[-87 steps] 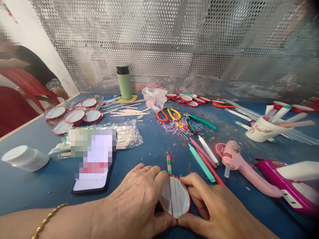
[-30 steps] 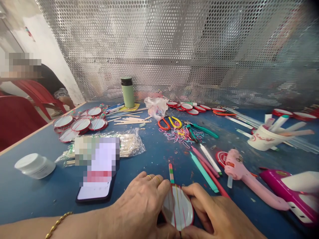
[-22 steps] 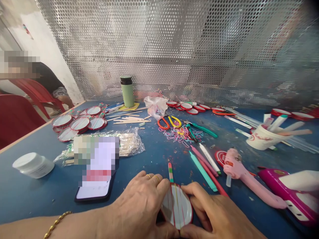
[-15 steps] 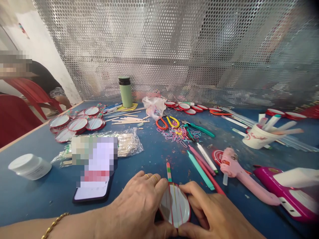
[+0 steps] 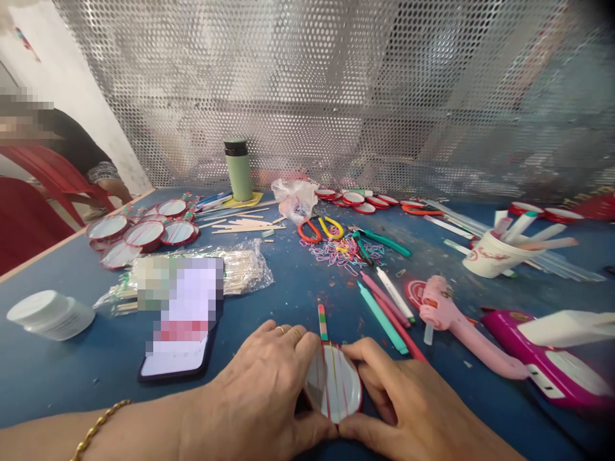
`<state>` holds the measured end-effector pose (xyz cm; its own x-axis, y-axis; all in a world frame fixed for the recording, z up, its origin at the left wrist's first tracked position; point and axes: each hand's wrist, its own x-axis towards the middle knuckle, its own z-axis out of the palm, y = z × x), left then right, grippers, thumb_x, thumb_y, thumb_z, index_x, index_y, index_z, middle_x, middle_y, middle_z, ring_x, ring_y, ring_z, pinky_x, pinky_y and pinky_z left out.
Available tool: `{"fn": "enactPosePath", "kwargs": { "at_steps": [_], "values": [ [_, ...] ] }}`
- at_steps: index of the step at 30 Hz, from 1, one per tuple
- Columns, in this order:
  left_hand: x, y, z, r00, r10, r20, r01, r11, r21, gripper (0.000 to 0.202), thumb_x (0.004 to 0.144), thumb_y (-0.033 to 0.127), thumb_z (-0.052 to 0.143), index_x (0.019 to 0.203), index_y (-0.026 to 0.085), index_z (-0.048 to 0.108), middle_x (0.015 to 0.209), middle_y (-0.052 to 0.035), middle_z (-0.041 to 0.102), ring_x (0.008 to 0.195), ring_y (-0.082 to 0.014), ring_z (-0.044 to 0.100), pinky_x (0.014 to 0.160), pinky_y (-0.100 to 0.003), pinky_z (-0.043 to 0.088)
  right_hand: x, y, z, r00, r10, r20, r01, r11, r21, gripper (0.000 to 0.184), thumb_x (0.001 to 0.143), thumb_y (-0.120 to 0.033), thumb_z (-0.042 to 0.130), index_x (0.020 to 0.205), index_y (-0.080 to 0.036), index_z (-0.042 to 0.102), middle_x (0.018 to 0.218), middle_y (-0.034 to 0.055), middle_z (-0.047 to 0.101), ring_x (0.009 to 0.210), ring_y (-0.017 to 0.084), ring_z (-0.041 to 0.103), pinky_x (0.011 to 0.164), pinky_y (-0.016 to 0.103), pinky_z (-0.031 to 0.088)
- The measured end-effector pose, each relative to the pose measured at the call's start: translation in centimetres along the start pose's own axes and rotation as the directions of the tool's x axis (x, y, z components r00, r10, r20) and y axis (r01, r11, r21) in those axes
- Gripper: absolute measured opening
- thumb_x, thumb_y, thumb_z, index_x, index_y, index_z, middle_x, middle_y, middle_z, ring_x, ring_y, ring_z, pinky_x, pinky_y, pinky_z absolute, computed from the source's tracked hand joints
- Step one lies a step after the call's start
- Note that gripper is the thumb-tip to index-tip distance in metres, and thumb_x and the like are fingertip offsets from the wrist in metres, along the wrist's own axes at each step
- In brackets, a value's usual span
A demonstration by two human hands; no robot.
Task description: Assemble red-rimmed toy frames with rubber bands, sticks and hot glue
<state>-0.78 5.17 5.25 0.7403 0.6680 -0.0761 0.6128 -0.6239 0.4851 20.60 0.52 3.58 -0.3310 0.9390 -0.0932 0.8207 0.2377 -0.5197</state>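
Between my hands at the near edge lies a round, red-rimmed disc [image 5: 342,387] with a pale face and thin coloured lines across it. My left hand [image 5: 269,378] grips its left rim, with fingers curled over the far side and the thumb at the near edge. From the right, my right hand [image 5: 398,400] holds the rim between forefinger and thumb. The two thumb tips almost meet at the near rim. A stick with coloured bands [image 5: 322,322] projects from the disc's far edge. The disc's underside is hidden.
A phone [image 5: 185,320] and white jar [image 5: 50,315] stand left. Similar discs [image 5: 144,233] are piled behind. Pliers [image 5: 384,243] lie by coloured clips [image 5: 343,251]. Rightward are markers [image 5: 383,318], a pink glue gun [image 5: 473,336], a magenta device [image 5: 542,358] and a cup [image 5: 492,254].
The whole view has shifted slightly, with the table items appearing a little higher and further left. Both hands keep their hold on the disc, which lies nearly as before.
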Motion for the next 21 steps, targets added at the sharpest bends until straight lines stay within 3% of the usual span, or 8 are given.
{"fn": "enactPosePath", "kwargs": {
  "at_steps": [10, 15, 21],
  "values": [
    [-0.51, -0.45, 0.64, 0.999, 0.020, -0.041, -0.020, 1.000, 0.001, 0.049, 0.083, 0.048, 0.062, 0.121, 0.019, 0.050, 0.113, -0.0095, 0.062, 0.105, -0.0279, 0.059, 0.103, -0.052, 0.037, 0.11, 0.30, 0.23, 0.997, 0.081, 0.019, -0.080, 0.996, -0.044, 0.051, 0.074, -0.050, 0.076, 0.109, -0.024, 0.049, 0.057, -0.0088, 0.055, 0.047, 0.012, 0.052, 0.045, 0.022, 0.023],
    [-0.62, -0.66, 0.76, 0.998, 0.027, -0.059, -0.027, 1.000, -0.004, 0.054, 0.080, 0.045, 0.065, 0.125, 0.019, 0.048, 0.116, -0.0100, 0.062, 0.109, -0.0284, 0.058, 0.106, -0.052, 0.036, 0.04, 0.08, 0.08, 0.994, 0.100, 0.033, -0.099, 0.995, -0.033, 0.063, 0.067, -0.039, 0.083, 0.117, -0.025, 0.047, 0.056, -0.0102, 0.053, 0.048, 0.012, 0.052, 0.045, 0.021, 0.024],
    [-0.54, -0.54, 0.72, 0.998, 0.012, -0.058, -0.012, 1.000, -0.004, 0.061, 0.080, 0.054, 0.064, 0.125, 0.016, 0.049, 0.118, -0.0133, 0.062, 0.108, -0.0315, 0.059, 0.103, -0.054, 0.038, 0.12, 0.43, 0.13, 0.996, 0.082, 0.024, -0.081, 0.997, -0.019, 0.068, 0.068, -0.057, 0.078, 0.119, -0.024, 0.048, 0.056, -0.0096, 0.053, 0.048, 0.013, 0.051, 0.047, 0.022, 0.025]
  ]
}}
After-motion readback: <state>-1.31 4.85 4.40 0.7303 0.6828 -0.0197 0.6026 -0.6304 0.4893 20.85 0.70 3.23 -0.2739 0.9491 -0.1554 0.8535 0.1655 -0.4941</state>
